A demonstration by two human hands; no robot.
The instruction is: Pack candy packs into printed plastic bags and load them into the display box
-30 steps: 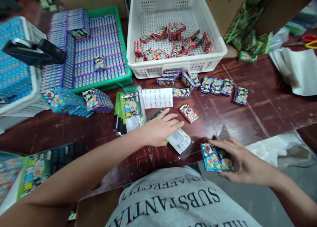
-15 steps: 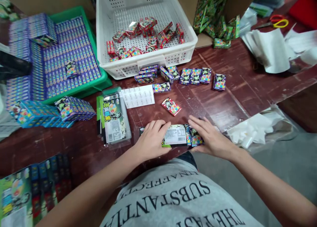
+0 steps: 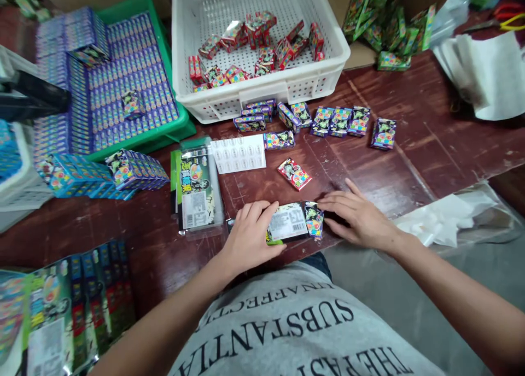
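Observation:
My left hand (image 3: 251, 235) lies across a flat packet (image 3: 287, 223) with a white printed label, its thumb at the near edge and fingers at the far edge. A small purple box (image 3: 314, 221) sits against the packet's right end, partly under or inside it; I cannot tell which. My right hand (image 3: 359, 216) has its fingers apart, fingertips at the box's right edge. Just beyond lies a red box (image 3: 294, 174). Left of my left hand is a stack of similar packets (image 3: 197, 190), beside a sheet of round stickers (image 3: 240, 154).
A white basket (image 3: 262, 94) holds red boxes; a green tray (image 3: 180, 133) is filled with purple boxes. Several loose purple boxes (image 3: 339, 121) lie before the basket. Filled packs (image 3: 49, 316) are at lower left. Plastic bag with white scraps (image 3: 443, 215) lies at the right edge.
My right hand has drawn back slightly to the right, baring more of the purple box. My left hand stays on the packet. The view has shifted a little.

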